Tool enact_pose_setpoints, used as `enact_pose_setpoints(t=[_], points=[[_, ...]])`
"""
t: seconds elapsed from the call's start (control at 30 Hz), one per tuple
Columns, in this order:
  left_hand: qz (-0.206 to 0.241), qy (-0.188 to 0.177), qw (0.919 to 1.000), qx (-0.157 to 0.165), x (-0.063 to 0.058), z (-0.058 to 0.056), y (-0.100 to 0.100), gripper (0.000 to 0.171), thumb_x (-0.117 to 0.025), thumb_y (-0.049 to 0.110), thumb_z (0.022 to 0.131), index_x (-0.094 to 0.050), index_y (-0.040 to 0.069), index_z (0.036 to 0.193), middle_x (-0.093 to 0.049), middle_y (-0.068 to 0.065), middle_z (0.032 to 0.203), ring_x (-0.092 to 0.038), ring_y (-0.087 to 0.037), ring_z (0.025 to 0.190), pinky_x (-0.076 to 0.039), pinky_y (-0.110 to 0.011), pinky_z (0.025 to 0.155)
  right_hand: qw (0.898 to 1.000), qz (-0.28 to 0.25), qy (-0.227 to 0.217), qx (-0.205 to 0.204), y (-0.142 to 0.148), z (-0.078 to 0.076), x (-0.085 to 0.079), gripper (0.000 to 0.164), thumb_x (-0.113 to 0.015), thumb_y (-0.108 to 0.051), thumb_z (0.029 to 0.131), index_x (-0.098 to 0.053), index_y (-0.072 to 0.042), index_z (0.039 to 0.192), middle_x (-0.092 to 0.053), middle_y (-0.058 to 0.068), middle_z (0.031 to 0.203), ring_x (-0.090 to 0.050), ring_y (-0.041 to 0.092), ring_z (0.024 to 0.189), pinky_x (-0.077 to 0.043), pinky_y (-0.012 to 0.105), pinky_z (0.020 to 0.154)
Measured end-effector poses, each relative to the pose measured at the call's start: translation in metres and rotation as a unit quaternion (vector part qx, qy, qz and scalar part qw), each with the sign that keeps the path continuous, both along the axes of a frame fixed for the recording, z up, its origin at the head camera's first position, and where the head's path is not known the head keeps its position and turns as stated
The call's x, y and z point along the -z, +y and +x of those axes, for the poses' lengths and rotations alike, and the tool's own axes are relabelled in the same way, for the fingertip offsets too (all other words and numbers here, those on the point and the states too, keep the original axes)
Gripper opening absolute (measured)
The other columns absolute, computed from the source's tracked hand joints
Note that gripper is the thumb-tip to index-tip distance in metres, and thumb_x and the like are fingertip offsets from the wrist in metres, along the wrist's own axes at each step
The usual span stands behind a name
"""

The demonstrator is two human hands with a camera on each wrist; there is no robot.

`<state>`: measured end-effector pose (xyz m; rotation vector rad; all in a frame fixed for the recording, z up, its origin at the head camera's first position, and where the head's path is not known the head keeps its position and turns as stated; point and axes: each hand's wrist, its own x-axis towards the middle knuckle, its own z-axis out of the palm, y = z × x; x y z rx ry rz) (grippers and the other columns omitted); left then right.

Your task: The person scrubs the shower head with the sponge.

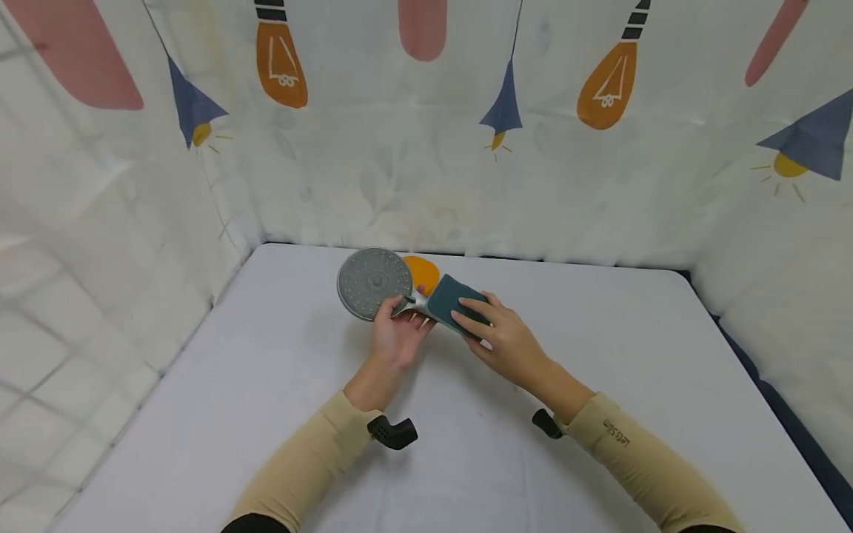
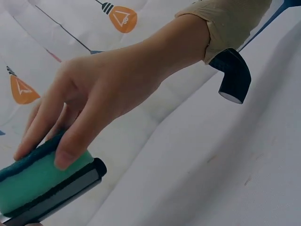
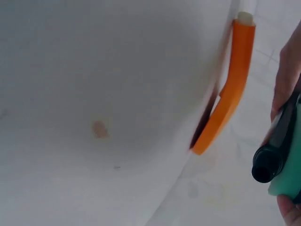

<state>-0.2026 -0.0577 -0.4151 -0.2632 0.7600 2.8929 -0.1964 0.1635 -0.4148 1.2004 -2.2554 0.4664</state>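
My left hand (image 1: pixel 395 344) grips a grey round shower head (image 1: pixel 373 283) at its neck, with the wide nozzle face turned up toward the head camera. My right hand (image 1: pixel 512 342) holds a sponge (image 1: pixel 445 297), dark teal scouring pad outward, over the handle. In the left wrist view, the sponge's light green foam (image 2: pixel 44 186) lies along the handle (image 2: pixel 75 188), thumb on its side and fingers over the top. The handle's black end (image 3: pixel 268 162) pokes out past the foam in the right wrist view. Both hands are raised above the table.
Behind the shower head, near the back edge of the white table (image 1: pixel 300 444), is an orange object (image 1: pixel 423 272); from the right wrist it looks bent, with a pale end. A printed fabric backdrop (image 1: pixel 426 170) rises behind and at both sides.
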Motion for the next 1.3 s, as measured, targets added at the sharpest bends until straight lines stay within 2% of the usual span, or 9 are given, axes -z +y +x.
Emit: enact_pose_setpoints(t=[0.2, 0.3, 0.47, 0.67, 0.87, 1.03, 1.1, 1.17, 1.3], points=[[0.027, -0.012, 0.9987, -0.042, -0.001, 0.001, -0.004, 0.053, -0.027, 0.02, 0.105, -0.02, 0.0, 0.154, -0.039, -0.015, 0.146, -0.031, -0.039, 0.145, -0.022, -0.051, 0.121, 0.997, -0.042, -0.018, 0.058, 0.001, -0.002, 0.0, 0.049, -0.087, -0.003, 0.079, -0.073, -0.006, 0.126, -0.063, 0.018, 0.134, -0.058, 0.051, 0.12, -0.053, 0.061, 0.09], [0.027, -0.019, 0.9982, -0.05, 0.0, 0.003, -0.004, 0.051, -0.028, 0.019, 0.106, -0.021, -0.001, 0.153, -0.042, -0.015, 0.14, -0.035, -0.037, 0.142, -0.024, -0.051, 0.12, 0.998, -0.039, -0.016, 0.052, -0.009, -0.005, 0.001, 0.047, -0.086, -0.005, 0.081, -0.073, -0.007, 0.127, -0.063, 0.018, 0.134, -0.058, 0.05, 0.12, -0.053, 0.059, 0.091], [0.021, -0.027, 0.9988, -0.035, 0.001, 0.008, 0.0, 0.051, -0.026, 0.019, 0.108, -0.021, -0.001, 0.155, -0.043, -0.015, 0.137, -0.044, -0.03, 0.131, -0.026, -0.049, 0.119, 1.0, -0.018, 0.012, 0.013, -0.029, -0.005, 0.0, 0.047, -0.086, -0.009, 0.083, -0.073, -0.007, 0.128, -0.064, 0.019, 0.132, -0.059, 0.051, 0.117, -0.056, 0.056, 0.084], [0.052, -0.029, 0.9957, -0.071, -0.007, 0.008, -0.008, 0.051, -0.03, 0.02, 0.106, -0.024, 0.001, 0.153, -0.04, -0.015, 0.145, -0.044, -0.035, 0.132, -0.025, -0.049, 0.12, 0.997, -0.052, 0.002, 0.06, -0.02, -0.004, -0.006, 0.049, -0.089, -0.001, 0.076, -0.075, -0.007, 0.123, -0.065, 0.018, 0.13, -0.059, 0.051, 0.117, -0.055, 0.06, 0.086], [0.05, -0.026, 0.9967, -0.059, -0.013, 0.007, -0.011, 0.05, -0.029, 0.02, 0.107, -0.021, 0.005, 0.154, -0.035, -0.014, 0.154, -0.044, -0.032, 0.13, -0.026, -0.048, 0.119, 0.999, -0.02, 0.04, -0.003, -0.022, -0.002, -0.009, 0.048, -0.088, -0.007, 0.079, -0.074, -0.007, 0.125, -0.065, 0.018, 0.131, -0.058, 0.053, 0.117, -0.056, 0.059, 0.083], [0.058, -0.029, 0.996, -0.063, -0.011, 0.009, -0.01, 0.051, -0.028, 0.018, 0.106, -0.021, 0.004, 0.154, -0.036, -0.014, 0.152, -0.036, -0.037, 0.141, -0.024, -0.05, 0.121, 0.998, -0.037, 0.039, 0.027, -0.015, -0.005, -0.004, 0.049, -0.09, -0.002, 0.074, -0.076, -0.005, 0.12, -0.066, 0.018, 0.128, -0.06, 0.052, 0.115, -0.056, 0.059, 0.081], [0.048, -0.028, 0.9965, -0.063, -0.009, 0.01, -0.009, 0.049, -0.029, 0.019, 0.106, -0.024, 0.003, 0.152, -0.039, -0.014, 0.148, -0.04, -0.035, 0.137, -0.026, -0.048, 0.12, 0.999, -0.027, 0.041, 0.021, -0.019, -0.004, -0.004, 0.048, -0.089, -0.004, 0.076, -0.076, -0.006, 0.122, -0.065, 0.019, 0.129, -0.059, 0.051, 0.116, -0.056, 0.057, 0.082], [0.027, -0.029, 0.9975, -0.058, -0.008, 0.01, -0.008, 0.046, -0.03, 0.019, 0.106, -0.027, 0.003, 0.149, -0.043, -0.013, 0.141, -0.048, -0.03, 0.125, -0.03, -0.046, 0.117, 0.999, -0.006, 0.05, -0.003, -0.024, -0.002, -0.003, 0.047, -0.088, -0.008, 0.079, -0.075, -0.008, 0.124, -0.065, 0.018, 0.131, -0.058, 0.051, 0.117, -0.057, 0.056, 0.082], [-0.007, -0.023, 0.9987, -0.045, -0.008, 0.011, -0.007, 0.047, -0.03, 0.02, 0.107, -0.028, 0.002, 0.15, -0.046, -0.012, 0.136, -0.054, -0.024, 0.114, -0.034, -0.044, 0.114, 0.998, -0.005, 0.055, -0.02, -0.025, 0.001, -0.005, 0.051, -0.09, -0.008, 0.077, -0.075, -0.009, 0.125, -0.065, 0.017, 0.131, -0.057, 0.05, 0.119, -0.057, 0.056, 0.083]])
